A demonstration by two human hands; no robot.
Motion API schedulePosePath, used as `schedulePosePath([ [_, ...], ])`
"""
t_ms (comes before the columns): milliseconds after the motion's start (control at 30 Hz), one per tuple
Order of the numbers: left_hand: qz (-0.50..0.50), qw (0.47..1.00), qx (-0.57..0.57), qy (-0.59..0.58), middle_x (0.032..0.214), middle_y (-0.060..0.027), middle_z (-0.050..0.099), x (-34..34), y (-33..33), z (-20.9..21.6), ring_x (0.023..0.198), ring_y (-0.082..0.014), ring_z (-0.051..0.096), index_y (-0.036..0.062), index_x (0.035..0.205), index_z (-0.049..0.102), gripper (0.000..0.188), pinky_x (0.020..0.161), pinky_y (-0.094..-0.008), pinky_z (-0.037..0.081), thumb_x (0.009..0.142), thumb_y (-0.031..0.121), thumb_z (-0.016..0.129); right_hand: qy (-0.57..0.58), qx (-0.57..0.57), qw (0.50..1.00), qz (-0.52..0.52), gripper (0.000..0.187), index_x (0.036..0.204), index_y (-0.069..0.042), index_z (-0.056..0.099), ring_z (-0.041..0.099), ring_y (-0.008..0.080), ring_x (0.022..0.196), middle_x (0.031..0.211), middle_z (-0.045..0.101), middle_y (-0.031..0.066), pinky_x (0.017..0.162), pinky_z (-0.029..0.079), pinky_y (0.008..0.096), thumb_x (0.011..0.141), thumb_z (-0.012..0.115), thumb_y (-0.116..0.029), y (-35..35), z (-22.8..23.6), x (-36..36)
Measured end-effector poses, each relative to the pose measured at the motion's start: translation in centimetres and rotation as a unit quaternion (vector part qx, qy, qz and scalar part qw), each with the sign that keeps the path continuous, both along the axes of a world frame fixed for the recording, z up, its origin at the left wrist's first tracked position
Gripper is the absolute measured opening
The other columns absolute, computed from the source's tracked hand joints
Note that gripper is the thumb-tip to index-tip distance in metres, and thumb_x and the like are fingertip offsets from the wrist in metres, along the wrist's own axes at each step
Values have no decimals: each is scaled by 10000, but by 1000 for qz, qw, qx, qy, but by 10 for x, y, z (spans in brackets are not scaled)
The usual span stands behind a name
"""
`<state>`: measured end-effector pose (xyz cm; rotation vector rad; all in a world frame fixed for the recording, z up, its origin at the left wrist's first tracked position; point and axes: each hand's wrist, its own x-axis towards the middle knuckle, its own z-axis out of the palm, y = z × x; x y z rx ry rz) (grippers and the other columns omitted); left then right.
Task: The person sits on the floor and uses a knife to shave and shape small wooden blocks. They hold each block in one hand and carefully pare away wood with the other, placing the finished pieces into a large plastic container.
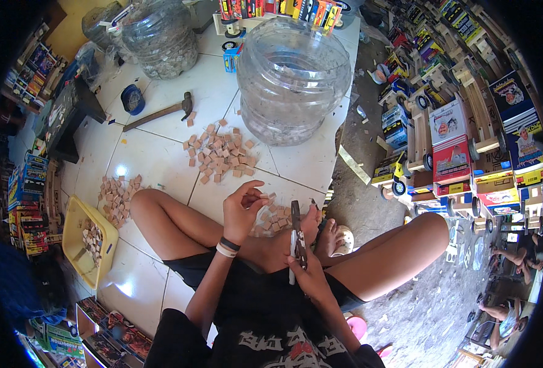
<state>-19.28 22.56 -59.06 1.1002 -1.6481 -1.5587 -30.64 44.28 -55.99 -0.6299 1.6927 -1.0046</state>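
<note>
My left hand [244, 211], with bands at its wrist, is raised above my crossed legs. Thumb and forefinger pinch at what looks like a small wooden block [271, 197]. Wrapped in my right hand [311, 276] is a long dark hand tool [296, 221], held upright; a white stick-like part [293, 257] runs along it. The tool's exact kind is unclear. Just beyond my legs lies a small group of wooden blocks [276, 219], partly hidden by my hands. A larger heap of wooden blocks [219, 153] is spread on the white tiles farther ahead.
A claw hammer [161, 115] and a blue cup-shaped thing [133, 100] lie on the tiled floor [161, 144]. Clear plastic tubs [293, 92] stand ahead. At left, a yellow basin [78, 245] holds small pieces beside more blocks [118, 196]. Wooden toy trucks [449, 141] crowd the right.
</note>
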Motion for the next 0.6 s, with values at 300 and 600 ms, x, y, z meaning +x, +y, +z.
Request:
schedulePosePath([
  [300,65,971,140,185,1011,-59,712,-5,18,18,995,-145,719,-26,1084,633,172,896,-276,579,935,-68,707,-12,-15,999,40,492,1440,12,462,662,275,1114,1163,686,182,993,490,389,1039,616,-228,-7,22,7],
  [600,49,991,42,121,959,-44,722,-7,25,18,910,-98,702,-11,1040,657,144,832,-245,562,923,-75,711,38,-30,999,24,424,1392,5,514,622,167,972,1121,688,100,885,502,322,1045,618,-215,-19,43,10],
])
